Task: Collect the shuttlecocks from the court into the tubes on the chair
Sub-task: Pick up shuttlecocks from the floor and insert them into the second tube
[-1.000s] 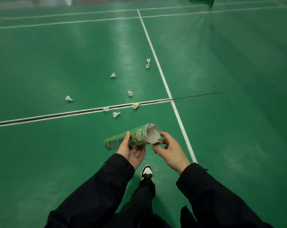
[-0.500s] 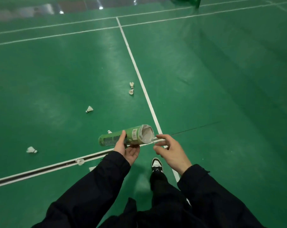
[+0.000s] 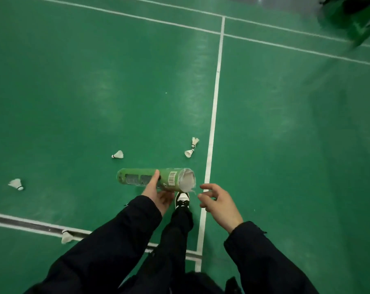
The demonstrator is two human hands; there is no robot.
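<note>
Sideways, we grip the green cardboard shuttlecock tube [image 3: 152,179] in our left hand [image 3: 158,194], our right hand [image 3: 219,203] loose-fingered, empty, just beside its torn open mouth.

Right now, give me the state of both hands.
Left hand: closed around the green shuttlecock tube.
Right hand: open, empty, fingers loosely curled beside the tube's open end.

The tube [image 3: 156,180] lies crosswise in the left hand [image 3: 158,194], its open end toward the right hand [image 3: 219,203], which is just beside it. On the floor [image 3: 74,92] ahead, a pair of shuttlecocks [image 3: 191,147] lies left of the long line [image 3: 212,124]; a single shuttlecock [image 3: 118,155] lies further left, another [image 3: 16,184] far left, and one [image 3: 66,237] on the cross line [image 3: 21,223] behind
</note>
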